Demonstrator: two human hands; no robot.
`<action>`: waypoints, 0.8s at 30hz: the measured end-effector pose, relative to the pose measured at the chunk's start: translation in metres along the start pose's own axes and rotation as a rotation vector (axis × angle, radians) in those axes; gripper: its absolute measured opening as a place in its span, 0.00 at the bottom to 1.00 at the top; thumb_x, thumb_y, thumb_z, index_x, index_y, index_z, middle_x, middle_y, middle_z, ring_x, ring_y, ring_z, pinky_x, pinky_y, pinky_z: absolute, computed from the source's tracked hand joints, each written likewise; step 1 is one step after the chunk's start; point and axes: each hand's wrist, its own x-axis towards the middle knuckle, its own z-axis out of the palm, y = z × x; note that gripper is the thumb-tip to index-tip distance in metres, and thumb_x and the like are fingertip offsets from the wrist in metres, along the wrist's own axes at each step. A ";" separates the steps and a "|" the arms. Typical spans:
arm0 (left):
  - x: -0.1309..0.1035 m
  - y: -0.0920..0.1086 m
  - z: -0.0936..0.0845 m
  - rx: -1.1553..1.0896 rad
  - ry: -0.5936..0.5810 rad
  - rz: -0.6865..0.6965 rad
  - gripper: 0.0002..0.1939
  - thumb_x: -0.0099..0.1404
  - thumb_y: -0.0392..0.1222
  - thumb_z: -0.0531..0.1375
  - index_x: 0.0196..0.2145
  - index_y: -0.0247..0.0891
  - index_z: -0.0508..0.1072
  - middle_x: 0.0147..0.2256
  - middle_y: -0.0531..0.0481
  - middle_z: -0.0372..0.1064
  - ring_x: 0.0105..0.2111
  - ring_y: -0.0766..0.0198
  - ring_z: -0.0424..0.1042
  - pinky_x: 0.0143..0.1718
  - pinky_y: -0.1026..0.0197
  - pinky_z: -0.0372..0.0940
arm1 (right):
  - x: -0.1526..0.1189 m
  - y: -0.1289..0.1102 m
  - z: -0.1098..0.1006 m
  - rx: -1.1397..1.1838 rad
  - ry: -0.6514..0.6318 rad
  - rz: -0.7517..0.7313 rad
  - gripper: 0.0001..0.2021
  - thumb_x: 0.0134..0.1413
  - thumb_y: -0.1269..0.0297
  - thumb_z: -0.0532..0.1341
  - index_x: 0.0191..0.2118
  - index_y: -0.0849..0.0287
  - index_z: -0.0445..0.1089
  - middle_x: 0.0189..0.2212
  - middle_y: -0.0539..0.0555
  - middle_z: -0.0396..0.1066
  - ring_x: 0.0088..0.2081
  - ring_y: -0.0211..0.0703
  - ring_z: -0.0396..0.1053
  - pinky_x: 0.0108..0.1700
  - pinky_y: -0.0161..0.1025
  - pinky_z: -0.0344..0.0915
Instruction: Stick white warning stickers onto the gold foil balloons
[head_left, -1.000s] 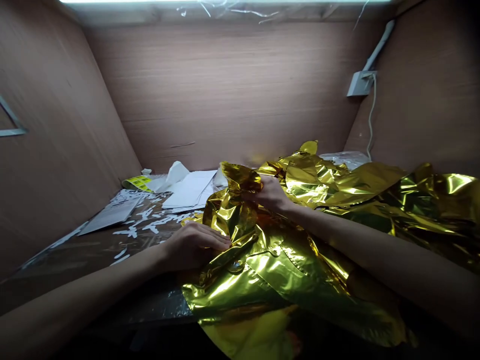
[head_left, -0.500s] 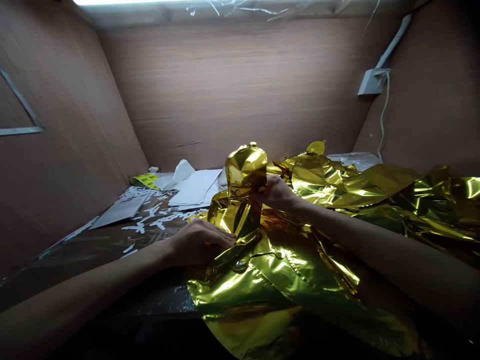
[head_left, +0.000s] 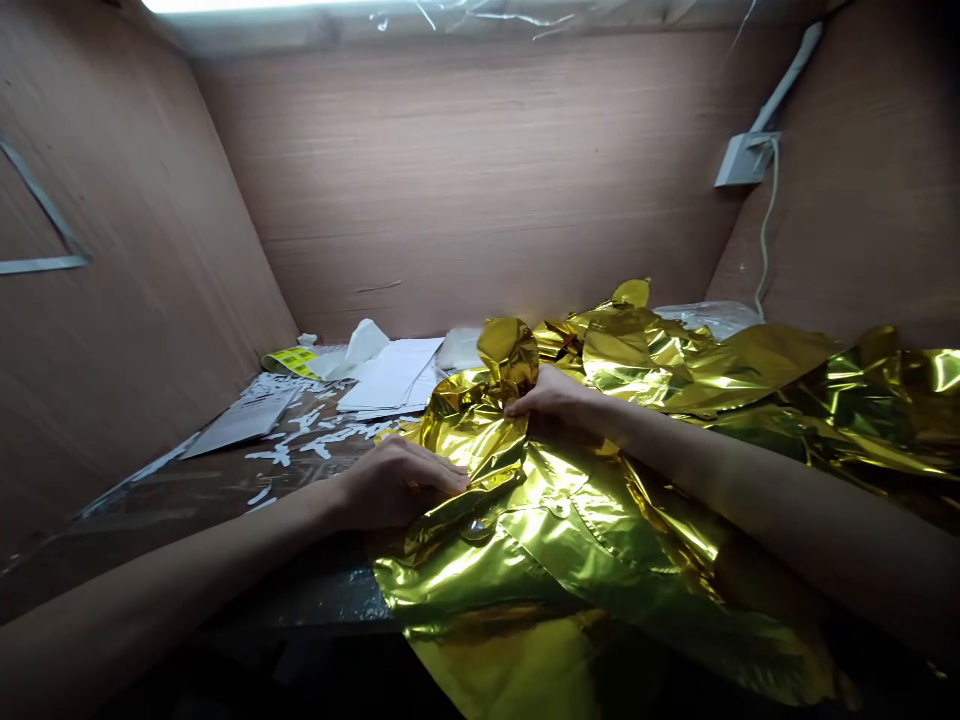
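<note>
A limp gold foil balloon (head_left: 555, 545), shiny and creased with seams across it, drapes over the front edge of the work surface. My right hand (head_left: 553, 395) is closed on its upper part, thumb and fingers pinching the foil just below a rounded end that sticks up. Lower and to the left, my left hand (head_left: 409, 480) grips the balloon's left side, its fingers pressed together along a fold. What lies beneath those left fingertips is partly hidden by the foil.
More gold foil (head_left: 720, 375) is heaped on the right. White paper sheets (head_left: 394, 375), a yellow label sheet (head_left: 292, 362) and white paper scraps (head_left: 322, 440) lie at the left. Wooden panels (head_left: 480, 180) enclose the surface; a white box (head_left: 742, 160) with a cord hangs at right.
My right hand has come down slightly, and the rounded top of the balloon has dropped and folded smaller. My left hand stays almost in place on the foil.
</note>
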 end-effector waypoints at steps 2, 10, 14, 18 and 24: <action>-0.001 -0.001 0.000 -0.010 0.003 -0.021 0.11 0.64 0.32 0.66 0.44 0.40 0.84 0.44 0.45 0.82 0.46 0.55 0.81 0.55 0.59 0.74 | 0.002 0.002 -0.004 -0.021 0.009 -0.005 0.15 0.32 0.65 0.77 0.31 0.58 0.78 0.26 0.53 0.78 0.28 0.46 0.73 0.30 0.39 0.70; -0.001 -0.001 0.001 -0.029 0.020 -0.049 0.11 0.62 0.32 0.68 0.43 0.39 0.84 0.43 0.44 0.82 0.45 0.54 0.82 0.54 0.59 0.75 | -0.013 -0.023 0.000 -0.135 0.324 -0.316 0.16 0.54 0.50 0.68 0.33 0.61 0.79 0.29 0.55 0.78 0.33 0.46 0.73 0.37 0.39 0.68; 0.000 0.000 0.001 -0.015 0.019 -0.047 0.11 0.63 0.32 0.68 0.43 0.39 0.84 0.44 0.44 0.81 0.46 0.54 0.81 0.54 0.60 0.75 | -0.017 -0.031 0.003 -0.109 0.196 -0.171 0.13 0.51 0.54 0.71 0.34 0.60 0.80 0.28 0.53 0.78 0.30 0.44 0.73 0.32 0.38 0.66; 0.000 0.001 -0.001 -0.021 -0.007 -0.038 0.12 0.63 0.32 0.67 0.44 0.40 0.84 0.44 0.45 0.82 0.46 0.54 0.81 0.54 0.60 0.74 | -0.014 -0.027 0.002 -0.232 0.098 0.031 0.12 0.42 0.59 0.74 0.32 0.61 0.79 0.28 0.56 0.77 0.29 0.45 0.72 0.30 0.38 0.65; 0.002 0.001 -0.001 -0.032 0.032 -0.042 0.12 0.61 0.31 0.69 0.42 0.40 0.84 0.41 0.46 0.82 0.45 0.54 0.82 0.54 0.59 0.75 | -0.006 -0.023 -0.006 -0.344 0.164 -0.063 0.10 0.46 0.60 0.71 0.25 0.61 0.76 0.23 0.54 0.72 0.28 0.43 0.69 0.29 0.37 0.61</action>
